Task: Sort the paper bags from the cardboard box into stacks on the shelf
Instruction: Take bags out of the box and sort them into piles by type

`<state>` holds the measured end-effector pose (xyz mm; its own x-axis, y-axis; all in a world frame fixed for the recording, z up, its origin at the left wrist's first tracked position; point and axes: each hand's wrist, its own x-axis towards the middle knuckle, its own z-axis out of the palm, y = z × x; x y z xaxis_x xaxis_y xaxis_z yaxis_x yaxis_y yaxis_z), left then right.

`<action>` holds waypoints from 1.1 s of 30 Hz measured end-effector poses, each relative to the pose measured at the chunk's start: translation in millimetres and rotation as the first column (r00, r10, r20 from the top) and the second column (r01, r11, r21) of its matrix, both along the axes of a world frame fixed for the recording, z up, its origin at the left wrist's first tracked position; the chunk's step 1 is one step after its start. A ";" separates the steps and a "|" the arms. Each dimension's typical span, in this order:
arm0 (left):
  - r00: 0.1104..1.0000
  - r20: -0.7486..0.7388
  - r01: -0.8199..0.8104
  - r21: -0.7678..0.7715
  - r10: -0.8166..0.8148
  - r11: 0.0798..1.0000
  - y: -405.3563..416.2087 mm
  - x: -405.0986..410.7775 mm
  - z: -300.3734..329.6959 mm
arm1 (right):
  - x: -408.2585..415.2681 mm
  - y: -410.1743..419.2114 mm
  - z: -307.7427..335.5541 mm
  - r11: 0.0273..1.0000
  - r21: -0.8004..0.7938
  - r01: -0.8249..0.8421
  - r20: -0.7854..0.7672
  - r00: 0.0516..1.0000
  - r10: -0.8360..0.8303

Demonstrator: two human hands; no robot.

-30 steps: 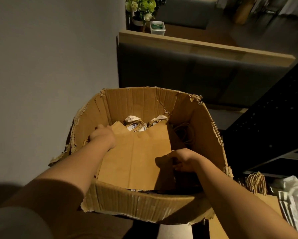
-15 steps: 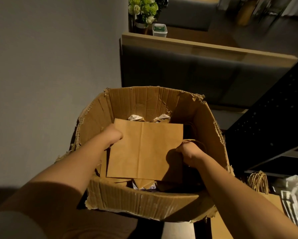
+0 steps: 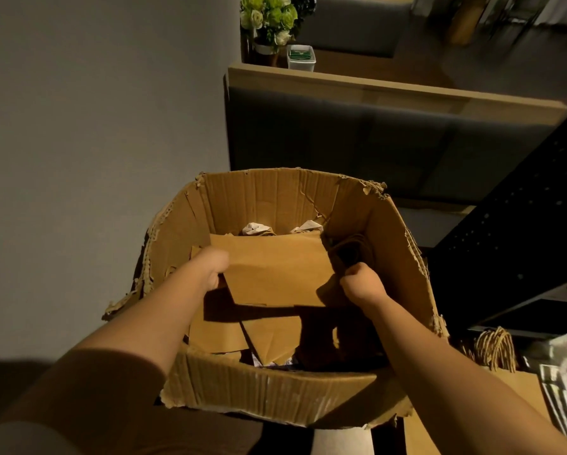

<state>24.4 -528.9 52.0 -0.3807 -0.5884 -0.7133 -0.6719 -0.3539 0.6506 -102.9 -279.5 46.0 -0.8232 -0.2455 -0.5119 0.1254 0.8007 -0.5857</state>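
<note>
While both arms reach into the cardboard box (image 3: pixel 275 394), left hand (image 3: pixel 211 266) pinches the flat paper bag (image 3: pixel 275 270) by its left edge. Right hand (image 3: pixel 361 284) is fisted on its right edge (handle end). Bag sits above other bags (image 3: pixel 269 336) inside.

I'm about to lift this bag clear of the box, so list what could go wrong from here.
1. The left hand holds the brown paper bag only at one edge; it could crease or tear.
2. The right hand grips the end by the twine handles, which may snag on bags below.
3. The cardboard box has ragged, torn rims that could catch the bag.
</note>
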 end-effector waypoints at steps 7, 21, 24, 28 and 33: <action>0.850 0.317 0.409 0.104 -0.420 0.907 25.9 11.3 -7.8 | 11.1 -3.4 4.4 0.972 0.192 -0.139 0.059 0.990 0.130; 0.975 -0.001 0.223 0.053 -0.223 0.973 21.6 11.6 20.6 | 20.1 -3.5 5.6 0.936 0.249 -0.249 0.289 0.942 0.174; 0.948 -0.007 0.312 -0.160 -0.317 0.937 10.6 10.6 33.6 | 15.6 -3.6 5.2 0.933 0.223 -0.281 0.023 0.959 0.283; 0.822 -0.061 0.472 -0.484 -0.566 0.737 9.9 6.0 62.1 | 21.2 -11.9 20.4 0.950 0.011 -0.312 -0.381 0.877 0.292; 0.622 -0.119 0.535 -0.657 -0.774 0.532 18.9 5.2 114.9 | 24.6 -28.7 56.9 0.935 -0.024 -0.353 -0.714 0.661 0.231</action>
